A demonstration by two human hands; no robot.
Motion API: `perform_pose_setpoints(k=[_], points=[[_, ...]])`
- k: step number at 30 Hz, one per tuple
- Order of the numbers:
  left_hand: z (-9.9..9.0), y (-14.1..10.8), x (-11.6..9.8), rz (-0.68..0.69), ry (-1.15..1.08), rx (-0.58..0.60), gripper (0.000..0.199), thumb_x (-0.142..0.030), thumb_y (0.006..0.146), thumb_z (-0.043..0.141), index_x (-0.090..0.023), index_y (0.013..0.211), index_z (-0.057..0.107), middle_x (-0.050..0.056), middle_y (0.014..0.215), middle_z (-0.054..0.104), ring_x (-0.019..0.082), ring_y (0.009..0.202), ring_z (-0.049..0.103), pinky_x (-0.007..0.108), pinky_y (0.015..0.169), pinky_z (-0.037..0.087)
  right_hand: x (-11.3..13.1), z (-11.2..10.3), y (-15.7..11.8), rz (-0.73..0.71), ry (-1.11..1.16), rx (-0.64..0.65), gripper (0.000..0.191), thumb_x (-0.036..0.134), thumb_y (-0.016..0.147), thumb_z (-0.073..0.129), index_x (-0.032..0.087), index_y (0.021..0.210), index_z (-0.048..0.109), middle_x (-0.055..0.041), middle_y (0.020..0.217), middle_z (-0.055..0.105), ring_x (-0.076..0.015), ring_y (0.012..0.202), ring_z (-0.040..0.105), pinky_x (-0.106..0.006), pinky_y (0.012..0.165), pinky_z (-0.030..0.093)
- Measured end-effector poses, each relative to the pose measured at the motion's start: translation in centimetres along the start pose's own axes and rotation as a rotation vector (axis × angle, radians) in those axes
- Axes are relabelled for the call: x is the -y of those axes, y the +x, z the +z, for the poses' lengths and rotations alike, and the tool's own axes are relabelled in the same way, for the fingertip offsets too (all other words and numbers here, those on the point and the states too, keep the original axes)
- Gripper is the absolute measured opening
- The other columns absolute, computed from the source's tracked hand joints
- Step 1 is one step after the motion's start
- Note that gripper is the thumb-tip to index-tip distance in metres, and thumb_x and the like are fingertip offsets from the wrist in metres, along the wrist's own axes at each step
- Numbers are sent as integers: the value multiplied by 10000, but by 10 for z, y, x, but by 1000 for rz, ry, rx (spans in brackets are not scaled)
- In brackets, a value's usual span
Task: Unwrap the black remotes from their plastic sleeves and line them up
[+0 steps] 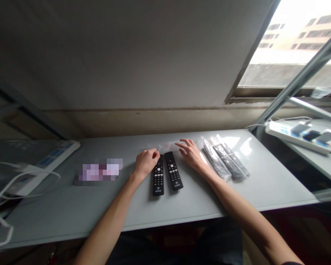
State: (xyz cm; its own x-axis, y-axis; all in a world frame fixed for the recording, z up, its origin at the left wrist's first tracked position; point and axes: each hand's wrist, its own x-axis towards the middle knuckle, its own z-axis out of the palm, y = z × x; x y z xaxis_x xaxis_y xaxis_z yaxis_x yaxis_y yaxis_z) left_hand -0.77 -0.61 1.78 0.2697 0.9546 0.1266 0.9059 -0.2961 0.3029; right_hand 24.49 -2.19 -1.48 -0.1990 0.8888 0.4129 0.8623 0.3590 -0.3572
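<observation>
"Black remotes (173, 173) lay which way?"

"Side by side on the tabletop (143, 211), long axes running away from the person, logo ends nearest, far ends closer together."

"And the hands?"

"The left hand (146, 162) curled at the left remote's (158, 182) far end; whether it gripped could not be told. The right hand (191, 152) held nothing, fingers spread. Bagged dark items (226, 162) lay to its right, crinkled film (168, 146) beyond."

Both forearms (110, 215) are bare and slender; the trousers (220, 239) worn are dark.
</observation>
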Motion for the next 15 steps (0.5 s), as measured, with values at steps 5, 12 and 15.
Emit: perform_pose_setpoints(k=[5,12,15], points=[[10,4,7,-70,-41,-5,176,-311,1076,513,-240,1039,670,79,920,784,252,822,734,299,689,411,0,-1,-4,0,-128,147,365,205,1086,516,260,1341,771,-120,1242,717,-277,1111,607,-395,957,494],[20,14,25,9,-252,-247,221,-77,971,442,-213,1071,585,99,1016,708,256,987,690,356,910,525,10,-7,-10,27,-144,138,326,154,1058,543,236,1187,831,-121,1101,743,-267,1006,626,-370,865,496],[20,15,29,51,-279,-380,260,-50,920,452,-215,1070,585,113,1099,653,270,1102,642,402,1019,528,4,-4,-6,37,-114,66,322,185,1076,535,221,1192,833,-125,1146,760,-275,1032,633,-387,907,507]])
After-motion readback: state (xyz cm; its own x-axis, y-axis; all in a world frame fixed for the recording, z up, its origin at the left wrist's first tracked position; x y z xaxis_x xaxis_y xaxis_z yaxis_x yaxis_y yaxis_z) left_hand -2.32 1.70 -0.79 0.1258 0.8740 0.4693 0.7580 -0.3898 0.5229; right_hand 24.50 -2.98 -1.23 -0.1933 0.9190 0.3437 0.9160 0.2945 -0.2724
